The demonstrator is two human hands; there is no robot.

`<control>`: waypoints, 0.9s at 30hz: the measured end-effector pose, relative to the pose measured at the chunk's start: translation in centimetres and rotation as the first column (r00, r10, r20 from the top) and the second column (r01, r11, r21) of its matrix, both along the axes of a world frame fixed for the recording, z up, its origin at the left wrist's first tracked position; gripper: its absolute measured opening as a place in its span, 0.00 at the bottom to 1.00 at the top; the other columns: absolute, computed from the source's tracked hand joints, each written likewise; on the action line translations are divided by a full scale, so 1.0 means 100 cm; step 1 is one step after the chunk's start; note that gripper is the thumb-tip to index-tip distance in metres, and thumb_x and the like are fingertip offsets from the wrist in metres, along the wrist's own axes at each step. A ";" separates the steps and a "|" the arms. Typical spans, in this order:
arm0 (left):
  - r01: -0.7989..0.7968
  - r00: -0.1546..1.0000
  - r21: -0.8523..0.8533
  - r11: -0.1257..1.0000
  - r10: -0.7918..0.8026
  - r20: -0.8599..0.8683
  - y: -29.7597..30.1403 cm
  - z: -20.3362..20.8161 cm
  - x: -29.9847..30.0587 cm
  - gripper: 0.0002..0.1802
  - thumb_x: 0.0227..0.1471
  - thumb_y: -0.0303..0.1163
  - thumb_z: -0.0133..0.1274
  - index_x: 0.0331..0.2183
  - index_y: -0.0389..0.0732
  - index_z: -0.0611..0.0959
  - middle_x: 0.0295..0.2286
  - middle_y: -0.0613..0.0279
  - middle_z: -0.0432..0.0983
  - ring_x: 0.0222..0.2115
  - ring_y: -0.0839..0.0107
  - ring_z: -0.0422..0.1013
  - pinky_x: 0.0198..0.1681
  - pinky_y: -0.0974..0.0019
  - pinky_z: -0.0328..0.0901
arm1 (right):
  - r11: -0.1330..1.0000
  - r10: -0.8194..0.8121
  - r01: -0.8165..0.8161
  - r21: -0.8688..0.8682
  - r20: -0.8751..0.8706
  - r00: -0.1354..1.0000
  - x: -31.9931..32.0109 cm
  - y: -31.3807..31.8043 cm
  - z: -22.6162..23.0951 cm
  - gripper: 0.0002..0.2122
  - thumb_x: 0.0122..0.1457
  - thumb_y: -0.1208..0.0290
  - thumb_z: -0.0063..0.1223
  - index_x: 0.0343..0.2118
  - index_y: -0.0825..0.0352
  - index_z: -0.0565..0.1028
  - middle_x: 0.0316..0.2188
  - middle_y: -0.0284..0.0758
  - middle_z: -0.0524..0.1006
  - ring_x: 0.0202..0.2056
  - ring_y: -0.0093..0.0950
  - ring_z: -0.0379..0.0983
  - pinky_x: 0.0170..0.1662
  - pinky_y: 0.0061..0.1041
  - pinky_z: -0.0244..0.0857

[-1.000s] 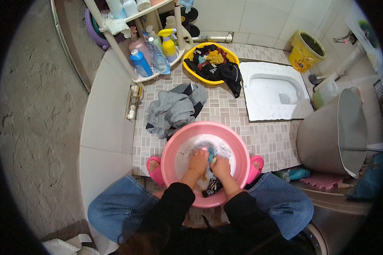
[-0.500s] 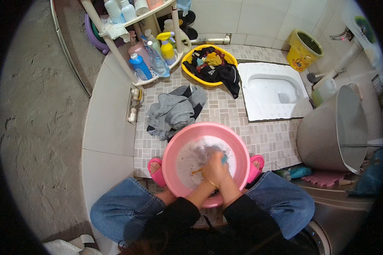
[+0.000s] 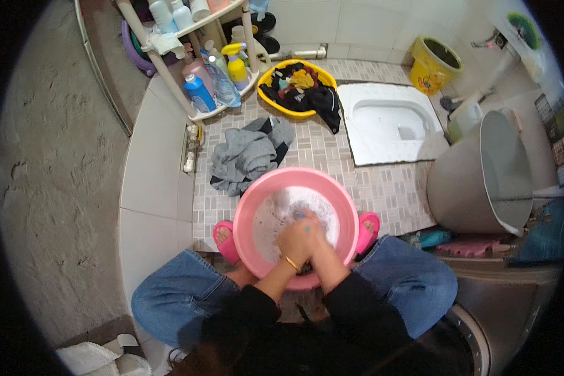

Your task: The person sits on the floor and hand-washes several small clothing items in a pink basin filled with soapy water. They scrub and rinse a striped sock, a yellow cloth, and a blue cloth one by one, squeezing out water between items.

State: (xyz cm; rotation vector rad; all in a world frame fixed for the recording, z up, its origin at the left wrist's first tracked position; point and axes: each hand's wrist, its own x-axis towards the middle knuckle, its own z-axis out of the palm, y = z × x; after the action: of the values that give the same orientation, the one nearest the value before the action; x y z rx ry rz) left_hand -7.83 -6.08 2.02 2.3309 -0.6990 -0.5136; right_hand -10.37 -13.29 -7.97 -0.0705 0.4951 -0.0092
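Observation:
A pink basin (image 3: 245, 230) full of sudsy water (image 3: 267, 216) stands between my feet. Both hands are inside it, pressed together over the foam. My left hand (image 3: 292, 242), with a gold bangle (image 3: 292, 264) at the wrist, is closed. Against it lies my right hand (image 3: 315, 233), also closed, its fingers partly hidden and blurred. A small blue patch shows at the fingers and a dark bit below the wrists; what the hands grip cannot be made out.
Beyond the basin lie grey clothes (image 3: 244, 152). Farther off are a yellow tub (image 3: 299, 114) of dark clothes, a white squat toilet (image 3: 370, 147) and a yellow bucket (image 3: 433, 66). A large grey barrel (image 3: 457, 178) stands right, a bottle-filled shelf (image 3: 222, 108) left.
The hands have shifted within the suds and the left hand's bangle now shows more fully to the left. The whole view has moved slightly; the basin appears a little higher in it.

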 end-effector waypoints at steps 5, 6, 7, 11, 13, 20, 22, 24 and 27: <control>-0.126 0.992 0.037 0.991 0.127 -0.014 0.003 -0.031 0.038 0.16 0.43 0.44 0.50 0.26 0.40 0.81 0.27 0.46 0.75 0.27 0.51 0.72 0.31 0.55 0.65 | 0.992 -0.053 0.020 -0.121 -0.277 0.960 0.017 0.037 0.052 0.17 0.56 0.57 0.43 0.40 0.66 0.69 0.34 0.40 0.72 0.34 0.33 0.69 0.37 0.34 0.65; -0.214 0.976 0.081 0.974 0.216 -0.023 0.006 -0.031 0.061 0.16 0.42 0.44 0.51 0.25 0.40 0.81 0.27 0.45 0.75 0.27 0.51 0.72 0.31 0.55 0.65 | 0.989 -0.049 0.001 -0.149 -0.323 0.945 0.020 0.047 0.052 0.17 0.56 0.57 0.43 0.40 0.66 0.69 0.33 0.40 0.72 0.34 0.32 0.69 0.36 0.34 0.65; -0.203 0.978 0.071 0.977 0.205 -0.026 0.008 -0.027 0.050 0.16 0.43 0.44 0.51 0.25 0.40 0.81 0.27 0.45 0.75 0.26 0.51 0.72 0.31 0.55 0.65 | 0.984 -0.055 -0.013 -0.176 -0.376 0.925 0.018 0.051 0.051 0.16 0.56 0.58 0.44 0.40 0.66 0.69 0.32 0.40 0.72 0.33 0.32 0.69 0.36 0.33 0.65; 0.104 0.994 -0.005 0.995 -0.104 0.044 -0.012 0.012 -0.030 0.18 0.44 0.45 0.49 0.22 0.39 0.80 0.26 0.45 0.74 0.24 0.50 0.71 0.29 0.55 0.65 | 0.977 -0.121 0.076 -0.200 -0.227 0.966 -0.017 -0.017 -0.057 0.14 0.57 0.57 0.41 0.31 0.64 0.71 0.21 0.35 0.72 0.25 0.31 0.70 0.34 0.33 0.66; 0.032 0.955 -0.020 0.999 -0.025 0.294 -0.003 0.009 -0.032 0.19 0.45 0.45 0.48 0.18 0.39 0.78 0.21 0.46 0.73 0.22 0.50 0.70 0.27 0.54 0.64 | 0.966 -0.015 -0.031 -0.257 -0.173 0.985 -0.010 -0.003 -0.018 0.14 0.57 0.58 0.42 0.33 0.65 0.71 0.24 0.35 0.73 0.27 0.31 0.70 0.35 0.32 0.66; -0.161 0.987 -0.062 0.985 0.162 0.005 -0.007 -0.030 0.017 0.18 0.45 0.44 0.47 0.20 0.39 0.80 0.21 0.44 0.73 0.23 0.48 0.70 0.28 0.52 0.64 | 0.941 -0.239 0.136 -0.309 -0.325 0.915 -0.006 0.023 0.020 0.22 0.58 0.49 0.39 0.41 0.66 0.68 0.36 0.38 0.72 0.36 0.31 0.69 0.36 0.32 0.66; -0.051 0.992 -0.100 0.994 0.062 0.111 0.008 -0.008 -0.022 0.18 0.46 0.44 0.46 0.21 0.39 0.80 0.22 0.44 0.73 0.24 0.46 0.70 0.29 0.52 0.64 | 0.997 -0.080 0.081 -0.005 0.079 0.994 -0.016 0.009 0.018 0.22 0.58 0.50 0.39 0.42 0.67 0.68 0.37 0.39 0.72 0.37 0.32 0.69 0.37 0.32 0.66; -0.146 0.986 -0.061 0.987 0.150 0.070 0.008 -0.018 -0.007 0.17 0.46 0.44 0.46 0.21 0.40 0.81 0.22 0.45 0.73 0.24 0.47 0.70 0.29 0.52 0.64 | 0.999 -0.044 0.044 0.012 0.023 0.999 -0.016 0.027 0.043 0.20 0.59 0.53 0.39 0.40 0.67 0.69 0.34 0.39 0.73 0.33 0.33 0.70 0.37 0.32 0.66; -0.265 0.962 -0.011 0.964 0.266 0.056 0.004 -0.029 0.033 0.17 0.45 0.44 0.47 0.21 0.42 0.81 0.21 0.46 0.73 0.24 0.48 0.70 0.29 0.51 0.64 | 0.981 -0.170 0.119 -0.155 -0.373 0.912 0.003 0.056 0.042 0.17 0.59 0.56 0.38 0.38 0.66 0.71 0.27 0.38 0.74 0.27 0.34 0.71 0.32 0.33 0.68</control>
State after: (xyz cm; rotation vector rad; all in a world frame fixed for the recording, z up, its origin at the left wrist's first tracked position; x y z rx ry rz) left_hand -4.51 -5.67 -0.91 2.3953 -0.4016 -0.3255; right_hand -10.08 -7.68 -3.74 -0.1642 0.8943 -0.1767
